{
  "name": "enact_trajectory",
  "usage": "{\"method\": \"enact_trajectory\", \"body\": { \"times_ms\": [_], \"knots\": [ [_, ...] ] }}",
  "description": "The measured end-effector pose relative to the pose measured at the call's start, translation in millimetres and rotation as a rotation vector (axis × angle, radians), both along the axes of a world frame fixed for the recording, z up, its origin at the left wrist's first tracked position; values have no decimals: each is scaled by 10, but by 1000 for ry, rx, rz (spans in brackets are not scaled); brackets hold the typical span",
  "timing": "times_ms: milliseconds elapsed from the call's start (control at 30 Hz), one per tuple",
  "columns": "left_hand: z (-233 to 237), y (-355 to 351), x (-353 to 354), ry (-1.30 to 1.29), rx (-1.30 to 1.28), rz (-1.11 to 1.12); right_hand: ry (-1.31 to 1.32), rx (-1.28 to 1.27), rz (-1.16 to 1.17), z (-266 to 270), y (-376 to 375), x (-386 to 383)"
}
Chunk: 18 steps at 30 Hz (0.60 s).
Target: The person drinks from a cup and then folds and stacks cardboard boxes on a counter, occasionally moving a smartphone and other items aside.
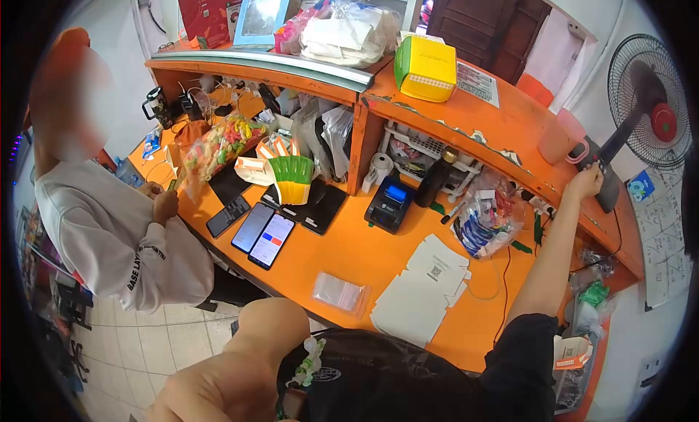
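My right hand (585, 182) reaches to the shelf top at the right, its fingers bunched against the dark base (606, 192) of a standing fan (650, 94). A pink mug (562, 136) stands right beside it, its handle just above my fingers. Whether the fingers grip anything there is hard to see. My left hand (207, 385) is raised close to the camera at the lower left, curled up, and its fingertips are hidden. A crinkled white and green plastic piece (312, 360) shows against my black shirt (378, 382), near that arm.
On the orange counter (331, 258) lie phones (271, 240), a clear plastic packet (340, 294), flat white carton blanks (422, 291), a card terminal (390, 205) and a bag of wrappers (489, 218). A yellow-green box (427, 67) tops the shelf. Another person (120, 233) stands at left.
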<state>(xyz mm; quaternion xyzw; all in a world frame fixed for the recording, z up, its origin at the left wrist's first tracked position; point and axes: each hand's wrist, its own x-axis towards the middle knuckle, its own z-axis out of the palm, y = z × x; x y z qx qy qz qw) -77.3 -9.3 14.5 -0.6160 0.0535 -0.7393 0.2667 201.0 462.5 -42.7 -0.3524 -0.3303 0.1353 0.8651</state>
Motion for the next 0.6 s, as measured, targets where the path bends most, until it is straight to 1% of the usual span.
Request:
{"method": "enact_trajectory", "body": {
  "times_ms": [33,100,133,300,367,433,500,533,600],
  "knots": [
    [-8,16,0,1,2,-1,15,44,6,11,-6,-7],
    [-25,52,2,-11,132,-103,16,40,-11,35,-52,-28],
    [-21,35,-7,-11,132,-102,15,31,-26,42,-84,-46],
    [21,-153,-120,161,-163,-26,-26,17,-80,57,-148,-66],
    [28,-95,-62,124,-123,-44,-31,-4,-86,64,-155,-66],
    [30,-99,-58,86,-86,-59,44,0,-50,96,-210,-116],
    [25,-158,-100,167,-182,-23,56,13,-19,112,-177,-110],
    [10,-139,-54,160,-195,-27,67,24,10,74,-178,-81],
    [2,-30,41,-33,-57,-111,62,-4,23,48,-180,-59]
  ]
}}
